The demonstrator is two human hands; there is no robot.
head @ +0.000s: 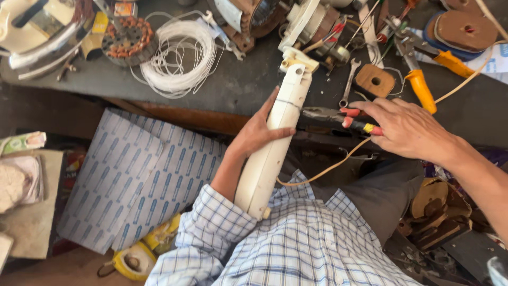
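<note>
— Nearest the lens, what was seen?

— Checked blue-and-white shirt cloth (296, 238) was seen at the bottom edge, and against it the lower end of a long cream plastic casing (272, 143) was propped, its upper end tilted up to the bench edge (233, 87).

— How was the casing held?

— It was gripped by the left hand (259, 132) from its left side. The thumb was laid across the front face, and one finger was stretched up along the edge; the remaining fingers were hidden behind the casing, so their state could not be told.

— And the right hand?

— The right hand (407, 127) was laid over the red handles of a pair of pliers (338, 117). The fingers (370, 108) were curled loosely over the handles, slightly apart. The dark plier jaws were pointed at the casing's right side, just beside it; whether contact was made could not be told.

— What else was noted?

— A coil of white wire (177, 55) and orange-handled cutters (423, 79) were seen on the bench, well apart from the casing. A tan cord (328, 169) was trailed under the right hand.
</note>
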